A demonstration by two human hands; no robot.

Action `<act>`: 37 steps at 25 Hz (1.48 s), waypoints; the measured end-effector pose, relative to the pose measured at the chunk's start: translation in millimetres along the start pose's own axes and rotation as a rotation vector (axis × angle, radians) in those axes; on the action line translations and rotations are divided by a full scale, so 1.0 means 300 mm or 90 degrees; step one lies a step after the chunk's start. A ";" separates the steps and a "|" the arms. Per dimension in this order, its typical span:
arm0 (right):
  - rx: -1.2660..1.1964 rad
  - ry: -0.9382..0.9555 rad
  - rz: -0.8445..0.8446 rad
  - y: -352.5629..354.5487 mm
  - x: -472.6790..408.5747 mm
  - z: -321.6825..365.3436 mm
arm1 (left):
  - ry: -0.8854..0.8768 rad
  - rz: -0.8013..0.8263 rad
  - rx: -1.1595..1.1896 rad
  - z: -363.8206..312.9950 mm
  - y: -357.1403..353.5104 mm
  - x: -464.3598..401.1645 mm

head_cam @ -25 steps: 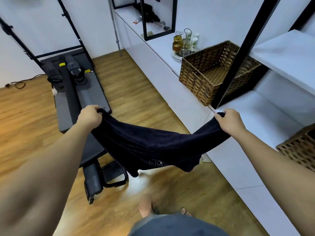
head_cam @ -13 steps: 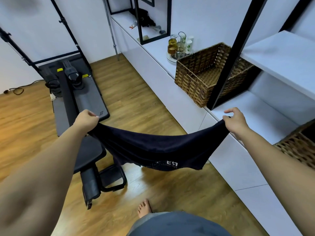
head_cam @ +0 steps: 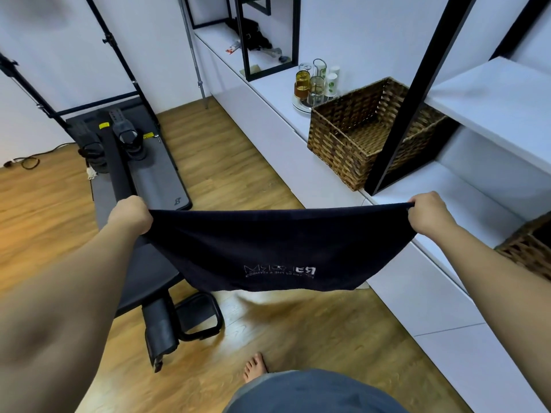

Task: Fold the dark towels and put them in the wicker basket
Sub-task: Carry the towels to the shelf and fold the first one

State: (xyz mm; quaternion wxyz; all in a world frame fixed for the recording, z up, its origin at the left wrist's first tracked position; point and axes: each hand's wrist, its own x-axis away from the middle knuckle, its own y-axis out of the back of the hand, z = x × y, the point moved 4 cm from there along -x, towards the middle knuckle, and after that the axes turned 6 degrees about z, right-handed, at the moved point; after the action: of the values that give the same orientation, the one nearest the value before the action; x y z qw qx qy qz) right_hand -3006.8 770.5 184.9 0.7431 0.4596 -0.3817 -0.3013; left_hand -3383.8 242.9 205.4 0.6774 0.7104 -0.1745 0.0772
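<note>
Hanging at centre frame, stretched flat between two fists: dark towel point(head_cam: 280, 248), top hem pulled taut, lower edge drooping free above the wooden floor point(head_cam: 238, 180), pale lettering showing reversed near the bottom. Gripping the top corners: left hand point(head_cam: 131, 214) at nine o'clock of the cloth, fingers curled tight around bunched fabric; right hand point(head_cam: 429, 213) at three o'clock, pinching the hem the same way. Probably handling as light, soft and limp, sagging wherever unsupported, not slippery, nothing fragile; corners and hem likely serving best as holds, for bringing edge to edge. Waiting at one o'clock on the white counter point(head_cam: 277, 114): wicker basket point(head_cam: 357, 135), nothing visible inside. Standing at ten o'clock: exercise machine point(head_cam: 128, 162). Peeking in at three o'clock: second basket point(head_cam: 527, 248).
</note>
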 end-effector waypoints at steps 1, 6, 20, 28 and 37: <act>0.033 -0.010 -0.007 0.000 -0.001 0.005 | 0.000 -0.003 -0.016 0.005 0.001 -0.002; 0.218 -0.056 -0.058 0.021 0.021 0.002 | 0.009 -0.014 -0.050 0.062 0.018 -0.015; -0.248 0.287 -0.153 0.054 0.109 0.256 | -0.190 -0.243 0.496 -0.126 0.194 0.033; -0.520 0.166 -0.159 0.073 0.120 0.396 | -0.278 -0.251 0.507 -0.303 0.319 0.022; -0.417 0.437 0.098 0.048 0.293 0.830 | -0.625 0.225 0.578 -0.790 0.242 0.282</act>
State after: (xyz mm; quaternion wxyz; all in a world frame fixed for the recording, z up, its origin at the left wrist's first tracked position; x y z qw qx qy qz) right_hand -3169.3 593.2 294.9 0.9520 0.2450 -0.0319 -0.1807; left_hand -3300.9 463.6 319.2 0.1326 0.8375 -0.5244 -0.0782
